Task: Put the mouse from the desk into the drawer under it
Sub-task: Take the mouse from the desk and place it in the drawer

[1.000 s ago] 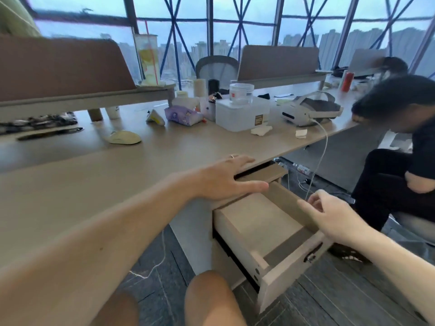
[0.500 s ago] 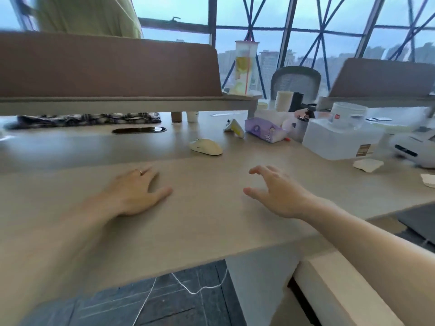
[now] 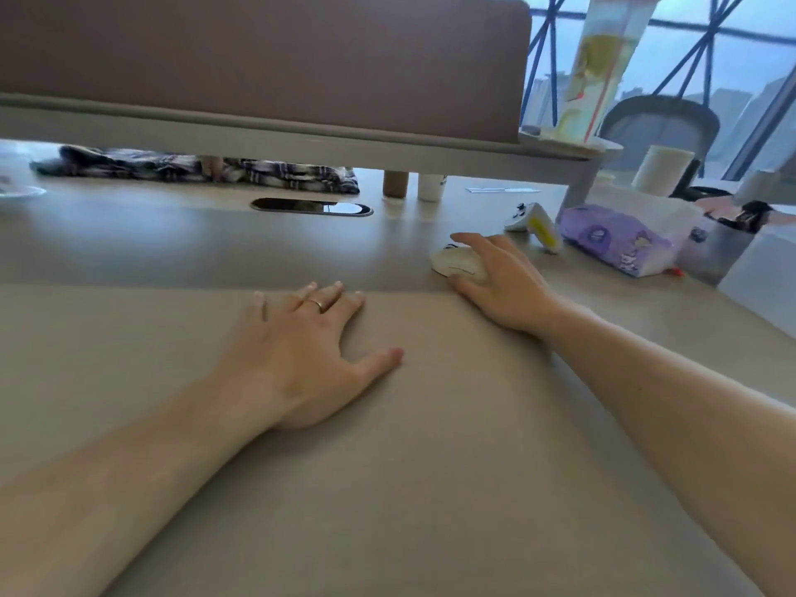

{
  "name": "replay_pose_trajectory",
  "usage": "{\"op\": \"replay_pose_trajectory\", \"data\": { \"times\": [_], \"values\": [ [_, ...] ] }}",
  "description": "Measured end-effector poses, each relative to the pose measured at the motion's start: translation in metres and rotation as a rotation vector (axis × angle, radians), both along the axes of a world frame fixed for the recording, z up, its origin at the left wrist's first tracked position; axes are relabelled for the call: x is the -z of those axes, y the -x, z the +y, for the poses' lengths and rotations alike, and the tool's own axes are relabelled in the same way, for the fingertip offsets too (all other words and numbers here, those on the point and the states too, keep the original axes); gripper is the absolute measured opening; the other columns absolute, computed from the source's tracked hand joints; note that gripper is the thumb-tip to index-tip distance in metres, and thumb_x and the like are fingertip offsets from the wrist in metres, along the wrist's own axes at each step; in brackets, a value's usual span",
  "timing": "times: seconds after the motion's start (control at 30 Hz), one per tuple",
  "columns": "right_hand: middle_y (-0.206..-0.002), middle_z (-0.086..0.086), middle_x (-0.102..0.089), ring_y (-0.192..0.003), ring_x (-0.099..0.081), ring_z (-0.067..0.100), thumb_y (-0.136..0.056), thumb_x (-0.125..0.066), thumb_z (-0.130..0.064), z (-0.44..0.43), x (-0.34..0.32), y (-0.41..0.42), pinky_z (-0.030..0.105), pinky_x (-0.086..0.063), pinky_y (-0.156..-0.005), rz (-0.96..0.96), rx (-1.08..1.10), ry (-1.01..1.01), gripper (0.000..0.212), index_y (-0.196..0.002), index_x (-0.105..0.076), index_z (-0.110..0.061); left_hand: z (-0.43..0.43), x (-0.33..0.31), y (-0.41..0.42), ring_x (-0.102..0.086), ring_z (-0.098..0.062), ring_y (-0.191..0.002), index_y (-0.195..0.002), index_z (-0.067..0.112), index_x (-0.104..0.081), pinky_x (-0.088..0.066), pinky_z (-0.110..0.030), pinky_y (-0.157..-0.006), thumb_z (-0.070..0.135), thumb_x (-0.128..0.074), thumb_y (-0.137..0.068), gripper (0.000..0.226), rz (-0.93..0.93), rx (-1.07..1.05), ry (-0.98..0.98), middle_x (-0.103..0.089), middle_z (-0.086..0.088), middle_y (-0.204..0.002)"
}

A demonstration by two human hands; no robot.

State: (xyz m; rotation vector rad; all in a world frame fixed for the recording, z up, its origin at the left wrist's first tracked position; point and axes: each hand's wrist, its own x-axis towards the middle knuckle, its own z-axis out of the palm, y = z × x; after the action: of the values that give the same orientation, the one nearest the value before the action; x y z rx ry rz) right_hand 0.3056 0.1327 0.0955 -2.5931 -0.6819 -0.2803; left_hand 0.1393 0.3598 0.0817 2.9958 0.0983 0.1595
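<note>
A pale cream mouse [image 3: 452,264] lies on the beige desk [image 3: 387,489], right of centre. My right hand [image 3: 504,282] covers it from the right, fingers curled over its top and thumb at its near side, so most of the mouse is hidden. My left hand [image 3: 310,355] rests flat on the desk with fingers spread, a ring on one finger, holding nothing. The drawer is out of view below the desk.
A purple tissue pack [image 3: 616,243] and a white-and-yellow gadget [image 3: 536,224] lie just right of the mouse. A brown divider panel [image 3: 258,58] stands behind, a cable slot [image 3: 312,206] under it. A tall drink cup [image 3: 603,66] and a metal cup [image 3: 715,247] stand at right.
My view has swung from the open drawer up onto the desk. My right hand reached forward and closed over the mouse. My left hand moved along the desk and stays flat.
</note>
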Motion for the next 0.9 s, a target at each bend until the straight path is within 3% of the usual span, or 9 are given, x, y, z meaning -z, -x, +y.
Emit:
{"op": "replay_pose_trajectory", "data": {
  "times": [0.17,0.33,0.43,0.5,0.57,0.63,0.7,0.9],
  "values": [
    [-0.129,0.008,-0.053,-0.121,-0.050,0.026,-0.085,-0.061,-0.044,-0.001,0.006,0.005,0.032,-0.036,-0.095,-0.102,0.062,-0.060,0.062,-0.144,-0.044,-0.038,0.000,-0.003,0.002,-0.001,-0.008,-0.155,-0.159,0.040,-0.016,-0.003,-0.055,-0.123,0.095,-0.010,-0.068,0.106,0.030,0.005,0.040,-0.008,0.015,-0.170],
    [-0.132,0.010,-0.051,-0.126,-0.044,0.034,-0.088,-0.058,-0.038,-0.028,0.004,0.048,0.039,-0.033,-0.108,-0.119,0.022,-0.031,0.053,-0.141,-0.050,-0.037,-0.002,-0.006,0.005,-0.006,-0.011,-0.155,-0.159,0.038,-0.020,-0.006,-0.055,-0.123,0.095,-0.011,-0.069,0.107,0.038,0.008,0.059,-0.011,0.013,-0.170],
    [-0.134,0.011,-0.050,-0.126,-0.041,0.034,-0.092,-0.060,-0.034,-0.057,0.000,0.095,0.034,-0.030,-0.107,-0.102,-0.015,0.014,0.050,-0.141,-0.052,-0.036,-0.004,-0.010,0.010,-0.025,-0.018,-0.152,-0.154,0.033,-0.036,-0.017,-0.053,-0.121,0.090,-0.020,-0.075,0.098,-0.013,0.016,0.036,-0.029,0.006,-0.166],
    [-0.134,0.012,-0.052,-0.126,-0.043,0.034,-0.093,-0.062,-0.029,-0.080,-0.006,0.129,0.026,-0.025,-0.103,-0.104,-0.017,0.016,0.049,-0.141,-0.054,-0.032,-0.008,-0.016,0.019,-0.047,-0.024,-0.138,-0.140,0.023,-0.054,-0.026,-0.048,-0.118,0.078,-0.029,-0.084,0.082,-0.117,0.056,-0.022,-0.052,-0.002,-0.152],
    [-0.132,0.011,-0.055,-0.125,-0.045,0.034,-0.094,-0.061,-0.029,-0.104,-0.014,0.160,0.021,-0.023,-0.100,-0.109,-0.028,0.032,0.048,-0.141,-0.054,-0.030,-0.020,-0.023,0.035,-0.056,-0.027,-0.129,-0.132,0.018,-0.062,-0.030,-0.044,-0.117,0.066,-0.036,-0.088,0.070,-0.194,0.137,-0.053,-0.064,-0.007,-0.139],
    [-0.130,0.009,-0.058,-0.121,-0.047,0.032,-0.096,-0.058,-0.033,-0.130,-0.022,0.189,0.022,-0.025,-0.099,-0.117,-0.033,0.067,0.047,-0.142,-0.053,-0.030,-0.046,-0.030,0.059,-0.052,-0.026,-0.132,-0.138,0.020,-0.059,-0.033,-0.039,-0.115,0.065,-0.041,-0.084,0.073,-0.162,0.255,0.010,-0.059,-0.006,-0.145],
    [-0.129,0.007,-0.060,-0.119,-0.049,0.030,-0.096,-0.057,-0.035,-0.153,-0.027,0.216,0.023,-0.026,-0.098,-0.133,-0.012,0.075,0.046,-0.142,-0.053,-0.031,-0.083,-0.033,0.086,-0.040,-0.024,-0.143,-0.148,0.025,-0.048,-0.027,-0.034,-0.117,0.069,-0.043,-0.082,0.080,-0.061,0.373,0.110,-0.042,-0.002,-0.159],
    [-0.132,0.005,-0.057,-0.119,-0.048,0.027,-0.095,-0.054,-0.040,-0.207,-0.025,0.282,0.026,-0.029,-0.098,-0.125,0.069,0.063,0.048,-0.143,-0.051,-0.035,-0.167,-0.011,0.124,-0.020,-0.021,-0.152,-0.157,0.039,-0.027,-0.015,-0.041,-0.123,0.083,-0.030,-0.082,0.087,0.047,0.462,0.076,-0.020,0.005,-0.169]
  ]
}}
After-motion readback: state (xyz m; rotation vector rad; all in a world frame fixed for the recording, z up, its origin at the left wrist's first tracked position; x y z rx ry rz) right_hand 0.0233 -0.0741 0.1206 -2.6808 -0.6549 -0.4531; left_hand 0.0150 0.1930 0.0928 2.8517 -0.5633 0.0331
